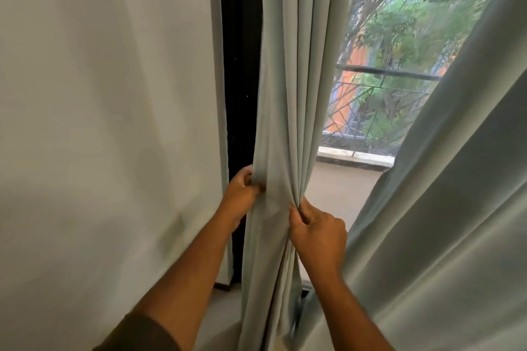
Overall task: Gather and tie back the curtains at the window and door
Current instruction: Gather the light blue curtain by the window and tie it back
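A pale grey-green curtain point(296, 80) hangs in the middle, bunched into narrow vertical folds. My left hand point(242, 194) grips the bunch's left edge at about waist height. My right hand point(316, 232) pinches the folds on the bunch's right side, slightly lower. A second curtain panel point(445, 208) of the same cloth slants down across the right side. A third panel point(99, 122) hangs flat and wide on the left. No tie-back is visible.
A dark door frame point(242, 65) stands between the left panel and the gathered curtain. Through the glass I see a balcony floor point(342, 188), a low ledge, a metal railing point(382, 94) and green trees beyond.
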